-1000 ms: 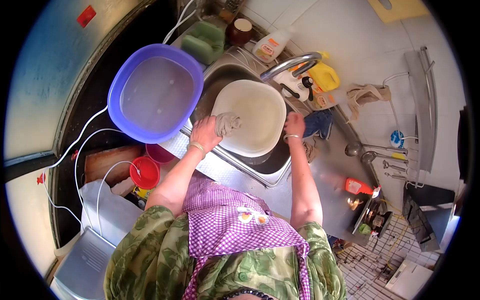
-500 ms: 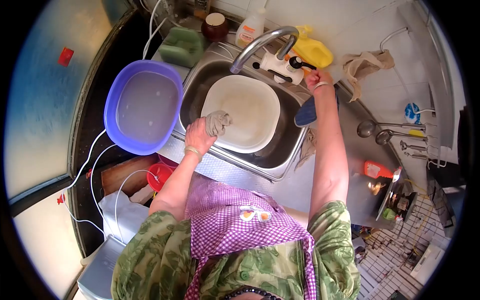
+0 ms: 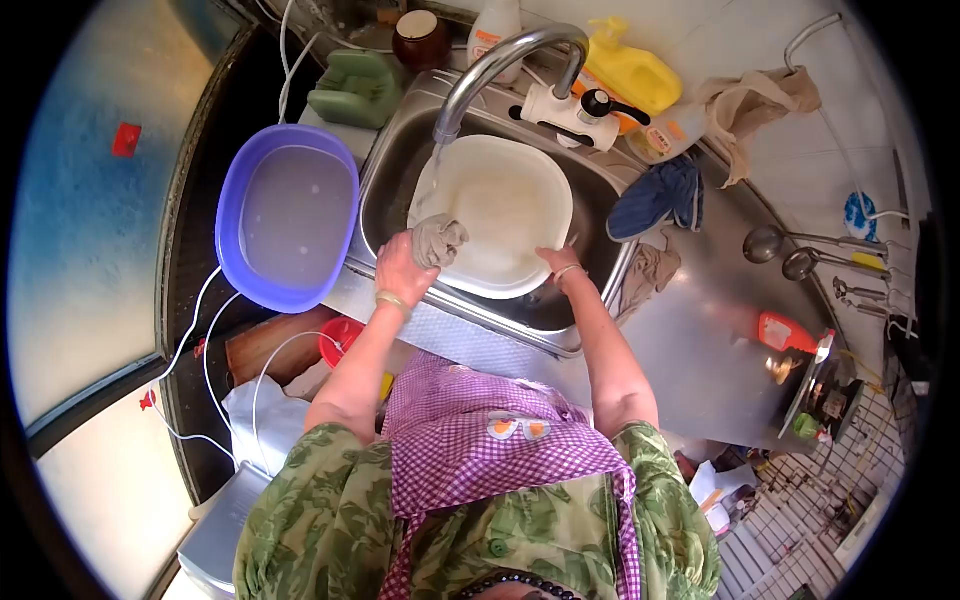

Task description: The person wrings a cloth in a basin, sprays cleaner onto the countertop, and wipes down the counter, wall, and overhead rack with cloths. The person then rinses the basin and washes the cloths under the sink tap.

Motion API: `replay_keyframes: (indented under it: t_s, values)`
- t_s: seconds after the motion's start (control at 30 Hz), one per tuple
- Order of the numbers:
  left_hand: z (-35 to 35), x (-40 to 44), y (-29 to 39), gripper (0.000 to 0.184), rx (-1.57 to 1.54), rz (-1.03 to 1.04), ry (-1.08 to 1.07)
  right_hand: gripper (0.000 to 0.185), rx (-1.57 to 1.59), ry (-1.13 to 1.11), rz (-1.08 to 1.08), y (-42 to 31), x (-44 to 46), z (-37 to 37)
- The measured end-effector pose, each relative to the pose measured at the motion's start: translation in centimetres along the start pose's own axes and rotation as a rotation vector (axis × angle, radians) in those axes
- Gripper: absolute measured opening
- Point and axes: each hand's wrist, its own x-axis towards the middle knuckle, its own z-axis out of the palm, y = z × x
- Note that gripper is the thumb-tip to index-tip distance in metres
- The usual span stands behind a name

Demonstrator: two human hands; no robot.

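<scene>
A white basin sits in the metal sink. Water runs into its left side from the curved faucet, whose body carries a black lever. At the basin's near left rim, my left hand is closed on a bunched beige cloth. My right hand grips the lower right rim, the thumb on the inside and other fingers partly hidden behind the wall. The basin's inside looks slightly brownish.
Left of the sink stands a purple tub of cloudy water. Behind are a green plastic container, a brown jar and a yellow jug. A blue cloth and a beige rag lie right of the sink; ladles hang farther right.
My right hand has left the faucet lever and come down to the basin's right rim. Water now flows from the spout. My left hand still holds the cloth at the left rim.
</scene>
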Motion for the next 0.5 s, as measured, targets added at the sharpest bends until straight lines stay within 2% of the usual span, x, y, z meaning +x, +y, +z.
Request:
replay_keyframes:
  t_s: [0.1,0.17,0.23,0.33,0.5]
  values:
    - [0.3,0.1,-0.3,0.058,0.038,0.017,-0.012,0.044,0.062,-0.104,0.191,-1.7,-1.7,0.9]
    - [0.4,0.2,-0.3,0.058,0.009,0.014,-0.035,0.041,-0.044,-0.09,-0.052,0.9,0.9,1.4]
    - [0.2,0.2,-0.7,0.058,-0.052,0.016,-0.038,0.041,-0.014,-0.101,0.059,-3.5,-2.2,1.9]
    - [0.3,0.0,-1.0,0.058,-0.197,0.013,0.001,0.041,-0.024,-0.132,-0.022,-3.8,-2.4,2.2]
    - [-1.5,-0.9,-0.7,0.06,-0.438,-0.011,0.062,0.042,0.124,-0.156,0.082,-3.9,-5.5,0.5]
